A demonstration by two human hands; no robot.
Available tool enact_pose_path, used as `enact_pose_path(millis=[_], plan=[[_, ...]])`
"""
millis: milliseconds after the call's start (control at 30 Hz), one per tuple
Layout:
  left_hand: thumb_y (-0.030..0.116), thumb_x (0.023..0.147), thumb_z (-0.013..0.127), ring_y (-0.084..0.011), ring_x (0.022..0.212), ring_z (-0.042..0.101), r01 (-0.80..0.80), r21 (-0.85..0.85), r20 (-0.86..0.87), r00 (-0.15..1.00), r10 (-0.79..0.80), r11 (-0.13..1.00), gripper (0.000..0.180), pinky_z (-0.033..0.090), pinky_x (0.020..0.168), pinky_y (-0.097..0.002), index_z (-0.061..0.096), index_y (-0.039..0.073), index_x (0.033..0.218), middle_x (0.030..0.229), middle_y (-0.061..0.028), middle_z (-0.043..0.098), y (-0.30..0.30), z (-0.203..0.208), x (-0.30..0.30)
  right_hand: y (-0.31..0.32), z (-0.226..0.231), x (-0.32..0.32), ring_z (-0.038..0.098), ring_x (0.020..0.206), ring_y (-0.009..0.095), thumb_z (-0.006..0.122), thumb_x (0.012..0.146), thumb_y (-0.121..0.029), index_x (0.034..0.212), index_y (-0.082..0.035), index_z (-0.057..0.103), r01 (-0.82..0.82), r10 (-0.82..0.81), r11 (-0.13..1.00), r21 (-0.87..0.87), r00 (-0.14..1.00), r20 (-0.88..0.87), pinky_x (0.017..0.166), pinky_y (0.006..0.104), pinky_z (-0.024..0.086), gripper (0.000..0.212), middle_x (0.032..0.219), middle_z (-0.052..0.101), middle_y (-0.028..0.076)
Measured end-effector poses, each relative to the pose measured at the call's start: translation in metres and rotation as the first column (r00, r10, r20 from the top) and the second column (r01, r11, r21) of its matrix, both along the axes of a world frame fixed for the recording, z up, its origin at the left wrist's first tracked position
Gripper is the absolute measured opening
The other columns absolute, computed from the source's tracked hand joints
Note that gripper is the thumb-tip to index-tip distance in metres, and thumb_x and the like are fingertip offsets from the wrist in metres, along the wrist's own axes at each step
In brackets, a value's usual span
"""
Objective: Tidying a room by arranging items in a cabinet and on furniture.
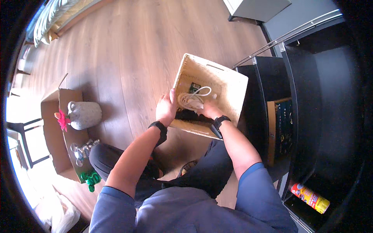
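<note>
In front of me a cream woven basket (235,83) tilts over my lap. My left hand (167,107) is closed on its left rim, thumb toward the inside. My right hand (211,111) reaches into the basket, fingers closed round part of a coiled white cable (190,100); the fingertips are partly hidden. A small green-and-black item (194,87) lies behind the cable. Something dark (189,115) rests along the near side of the basket, beneath my right hand, and a flat dark object (216,131) is at the near right corner. I wear black bands on both wrists.
On the left, an open cardboard box (52,132) has a grey vase (86,115) with a pink flower (62,119), shiny clear pieces (82,150) and a green object (91,179) by it. Black shelving (330,116) stands right, holding a boxed item (280,126) and a yellow-red can (311,198).
</note>
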State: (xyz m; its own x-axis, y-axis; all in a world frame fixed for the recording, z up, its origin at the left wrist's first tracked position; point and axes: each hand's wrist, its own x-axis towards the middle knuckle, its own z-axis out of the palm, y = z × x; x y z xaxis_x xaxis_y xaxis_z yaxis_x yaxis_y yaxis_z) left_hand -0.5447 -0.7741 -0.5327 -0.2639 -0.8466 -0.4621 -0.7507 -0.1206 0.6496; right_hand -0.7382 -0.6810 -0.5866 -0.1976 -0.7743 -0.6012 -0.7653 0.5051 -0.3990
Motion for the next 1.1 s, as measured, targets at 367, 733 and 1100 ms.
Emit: enact_pose_path(millis=[367, 733, 1100], plan=[[0.054, 0.099, 0.021, -0.0422, 0.106, 0.053, 0.036, -0.014, -0.016, 0.999, -0.036, 0.999, 0.068, 0.04, 0.095, -0.0485, 0.06, 0.0, 0.109, 0.105, -0.0283, 0.059, -0.001, -0.004, -0.004, -0.015, 0.045, -0.003, 0.067, 0.088, 0.036, 0.056, 0.088, -0.049, 0.105, 0.0, 0.061, 0.077, -0.077, 0.997, -0.026, 0.997, -0.013, 0.077, 0.0451, 0.051, 0.053, 0.09, 0.068, 0.021], [0.054, 0.098, 0.023, -0.0427, 0.099, 0.057, 0.011, -0.008, 0.029, 1.0, -0.01, 1.0, 0.068, 0.042, 0.09, -0.0477, 0.063, -0.002, 0.101, 0.101, -0.027, 0.061, -0.007, -0.016, 0.004, 0.101, 0.208, -0.003, 0.062, 0.059, 0.014, 0.053, 0.098, -0.026, 0.099, -0.001, 0.051, 0.902, -0.411, 0.341, -0.265, 0.396, 0.821, 0.055, 0.0252, 0.051, 0.025, 0.068, 0.056, 0.004], [0.065, 0.094, 0.028, -0.0261, 0.078, 0.057, -0.103, -0.005, -0.044, 0.994, 0.103, 0.995, 0.074, 0.045, 0.076, -0.0385, 0.062, 0.001, 0.085, 0.078, -0.0144, 0.06, -0.01, -0.029, 0.008, 0.254, 0.317, -0.026, 0.058, 0.061, 0.018, 0.051, 0.097, -0.033, 0.099, -0.004, 0.051, 0.674, -0.524, -0.542, -0.502, 0.195, 0.829, 0.061, 0.0326, 0.052, 0.029, 0.069, 0.054, 0.004]])
